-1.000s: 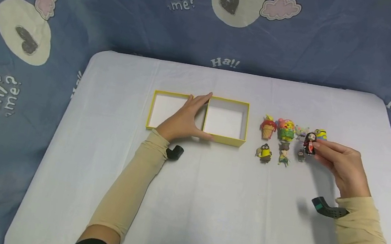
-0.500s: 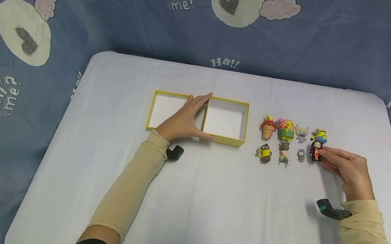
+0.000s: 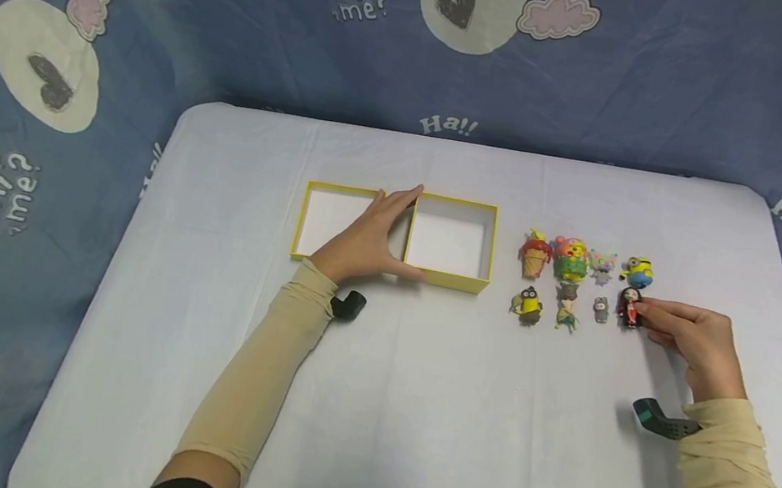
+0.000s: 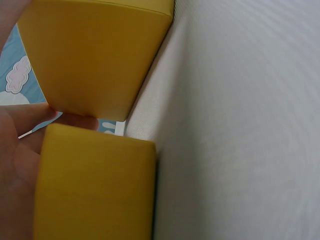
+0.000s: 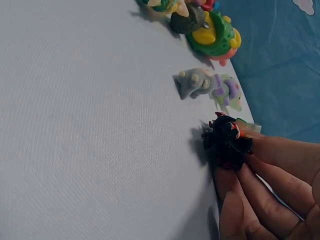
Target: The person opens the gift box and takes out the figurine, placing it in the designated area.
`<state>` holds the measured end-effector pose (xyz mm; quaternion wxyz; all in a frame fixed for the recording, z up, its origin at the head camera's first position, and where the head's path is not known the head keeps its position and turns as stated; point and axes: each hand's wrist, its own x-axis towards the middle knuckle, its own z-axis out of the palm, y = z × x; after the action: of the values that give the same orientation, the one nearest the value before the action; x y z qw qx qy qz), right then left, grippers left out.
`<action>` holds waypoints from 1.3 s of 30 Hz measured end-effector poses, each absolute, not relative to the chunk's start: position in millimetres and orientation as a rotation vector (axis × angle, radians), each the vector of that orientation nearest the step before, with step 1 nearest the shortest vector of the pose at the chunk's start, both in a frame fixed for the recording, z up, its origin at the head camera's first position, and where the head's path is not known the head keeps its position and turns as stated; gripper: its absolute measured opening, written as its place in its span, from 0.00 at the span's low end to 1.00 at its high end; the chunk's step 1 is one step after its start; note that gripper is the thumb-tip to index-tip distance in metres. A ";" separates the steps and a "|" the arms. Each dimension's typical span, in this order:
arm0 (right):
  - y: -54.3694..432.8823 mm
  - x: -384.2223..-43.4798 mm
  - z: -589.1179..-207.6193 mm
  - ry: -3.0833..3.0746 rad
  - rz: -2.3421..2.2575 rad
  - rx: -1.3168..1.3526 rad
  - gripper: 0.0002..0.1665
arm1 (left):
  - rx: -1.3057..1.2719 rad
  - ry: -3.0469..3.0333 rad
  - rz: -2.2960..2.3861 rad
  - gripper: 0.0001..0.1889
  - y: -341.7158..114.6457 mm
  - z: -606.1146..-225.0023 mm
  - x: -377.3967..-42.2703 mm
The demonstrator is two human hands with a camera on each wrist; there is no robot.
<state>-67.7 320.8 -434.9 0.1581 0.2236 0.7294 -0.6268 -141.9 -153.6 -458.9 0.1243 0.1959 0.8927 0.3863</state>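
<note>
My left hand (image 3: 369, 241) spans the two yellow-edged white boxes. Its thumb lies along the near wall of the right box (image 3: 464, 282), and its fingers reach the far rim. Through the gap beside the left box (image 4: 97, 185), the left wrist view shows fingertips at the far end. Between thumb and fingers, my right hand (image 3: 695, 340) pinches a small black-haired figurine (image 3: 629, 307) with red on its front. It is upright at the right end of the front row, just before a blue-and-yellow minion figurine (image 3: 638, 272). A small grey figurine (image 3: 601, 310) stands left of it.
Other figurines form two rows: an ice-cream-cone one (image 3: 535, 255), a green-and-yellow one (image 3: 571, 260), a pale cat-like one (image 3: 602, 267), a yellow-and-brown one (image 3: 528, 307) and a green-skirted one (image 3: 567, 308). A white cloth (image 3: 411, 416) covers the table.
My right hand has carried the black-haired figurine right and toward me, from over the grey figurine to the front row's right end. My left hand has stayed on the boxes.
</note>
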 end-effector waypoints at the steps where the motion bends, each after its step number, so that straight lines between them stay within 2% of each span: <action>1: 320.3 -67.9 -434.5 2.107 -1.765 0.639 0.13 | 0.572 2.604 1.126 0.72 -153.8 -458.9 -142.0; 7: 320.5 -68.5 -432.3 2.226 -1.620 0.599 0.14 | 0.577 2.597 1.141 0.72 -153.8 -458.8 -142.2; 19: 321.7 -67.9 -431.7 2.264 -1.584 0.570 0.08 | 0.529 2.592 1.126 0.72 -154.7 -459.0 -141.5; 27: 321.9 -67.3 -433.1 2.175 -1.693 0.586 0.10 | 0.526 2.596 1.120 0.72 -154.2 -457.0 -140.5; 39: 321.1 -68.8 -433.0 2.242 -1.612 0.584 0.07 | 0.537 2.614 1.101 0.73 -153.2 -457.8 -140.5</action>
<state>-68.8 321.1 -433.0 0.1591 0.2044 0.7842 -0.5638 -140.5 -153.2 -457.8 0.1268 0.1847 0.8982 0.3783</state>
